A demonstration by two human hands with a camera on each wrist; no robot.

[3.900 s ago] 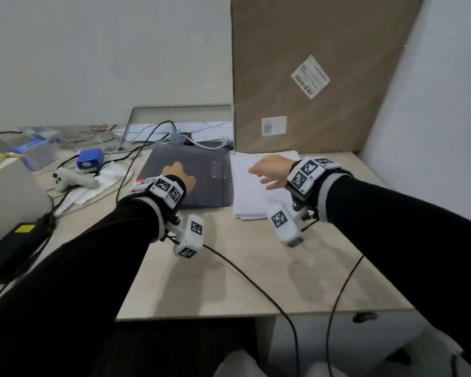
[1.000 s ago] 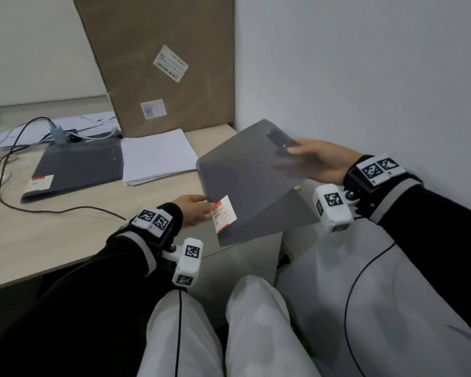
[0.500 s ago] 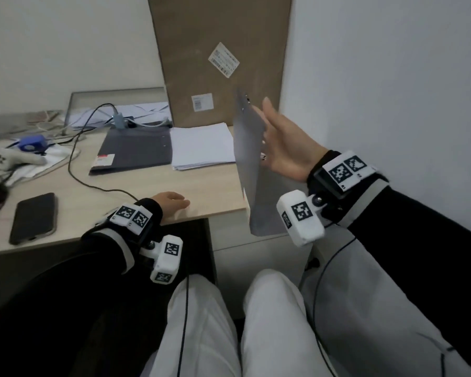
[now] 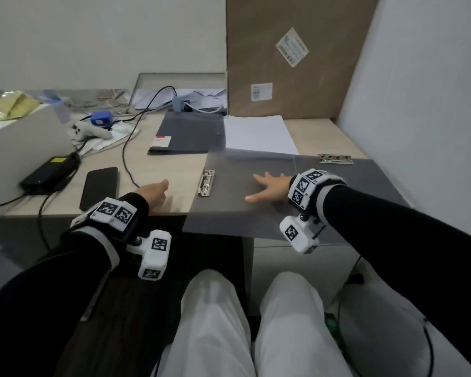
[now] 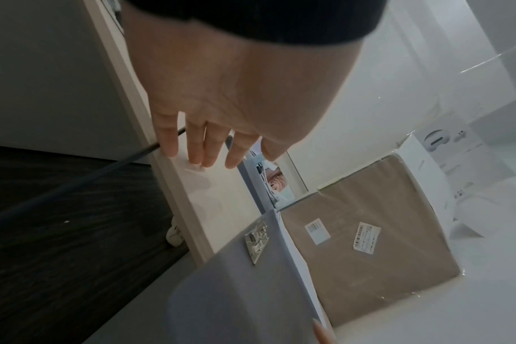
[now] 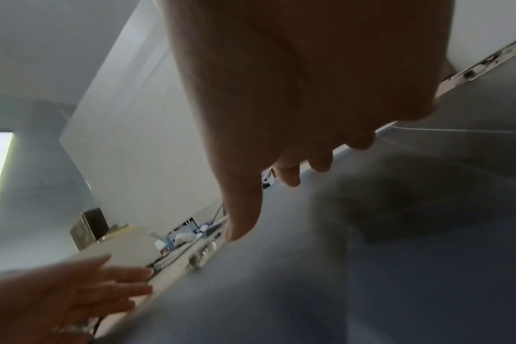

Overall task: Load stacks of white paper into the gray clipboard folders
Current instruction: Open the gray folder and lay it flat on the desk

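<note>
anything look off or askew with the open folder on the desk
Yes: the open folder overhangs the desk's near edge instead of lying fully on it, and its far flap covers the paper stack's near edge. The right hand lies flat on it.

Open folder [image 4: 256,210] before paper stack [image 4: 259,134]

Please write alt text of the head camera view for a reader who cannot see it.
An open gray clipboard folder lies on the desk, the right hand spread flat on it. The left hand rests beside it. Behind lie a white paper stack and another folder.
</note>
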